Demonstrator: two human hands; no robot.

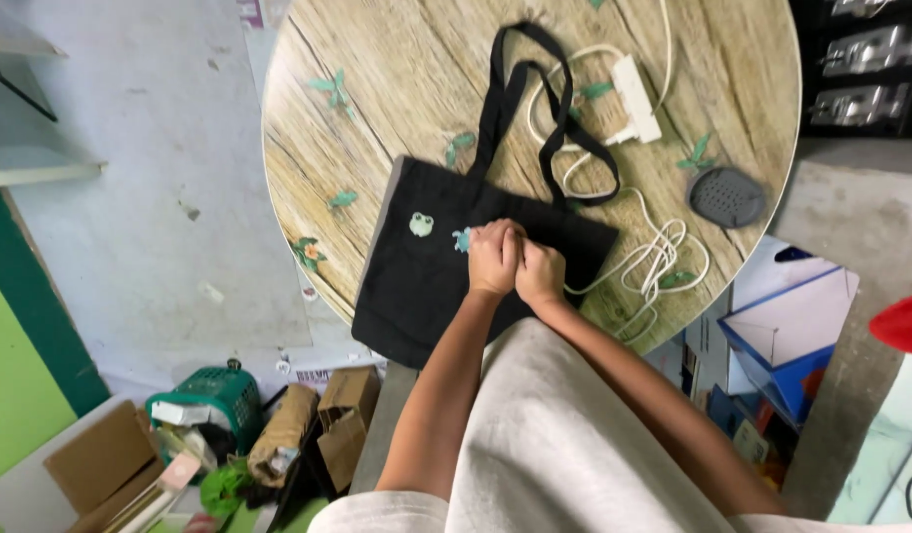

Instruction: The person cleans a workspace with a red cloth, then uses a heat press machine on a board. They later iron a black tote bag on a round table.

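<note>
bag (pixel 426 276), black and made of cloth, lies flat on the round table (pixel 377 89), near the edge closest to the person. one corner of the bag hangs a little over that edge. its two long handles (pixel 520 89) stretch away across the wood. a small green frog patch (pixel 421 224) sits on the front of the bag, and another little green patch (pixel 462 240) peeks out just beside the hands.

left hand (pixel 494 255) and right hand (pixel 540 270) press down on the bag, side by side and touching each other. the fingers of both hands are curled in tight, bunched on the cloth (i cannot tell if something small is pinched between them).

the table top looks like pale wood with little green leaves painted on it. a white power strip (pixel 635 97) lies past the handles, and its white cord (pixel 653 259) loops around and piles up to the right of the bag. one handle lies over part of the cord. a dark grey round thing with small holes (pixel 726 196) sits near the right rim of the table, well apart from the bag.

down on the floor are brown cardboard boxes (pixel 337 415), a green basket (pixel 214 395) and a blue and white box (pixel 787 326).
</note>
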